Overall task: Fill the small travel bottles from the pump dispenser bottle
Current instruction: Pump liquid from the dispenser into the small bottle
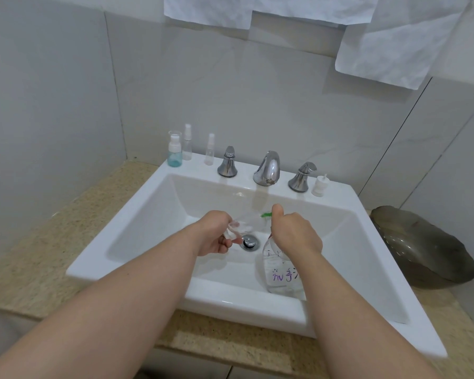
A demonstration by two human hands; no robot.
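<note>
Centre frame, over a white rectangular ceramic sink [126, 214], left hand [216, 237] pinching a small clear plastic travel bottle [238, 228] (blurred), right hand [296, 236] curled round a clear pump dispenser bottle [282, 277] with purple writing, thumb beside its green nozzle [266, 214].

The right hand [296, 236] pretty much swallows the top of the pump bottle [278, 280], so the pump head and neck are hidden and only a green spout tip [266, 214] pokes out. The wrist also covers part of the purple writing [283, 277] on it. The small clear bottle [237, 228] in the left hand [214, 233] is a blur, half behind the fingers [223, 245], and I can't tell if anything's in it. The white sheets [381, 45] up top run off the edge.
</note>
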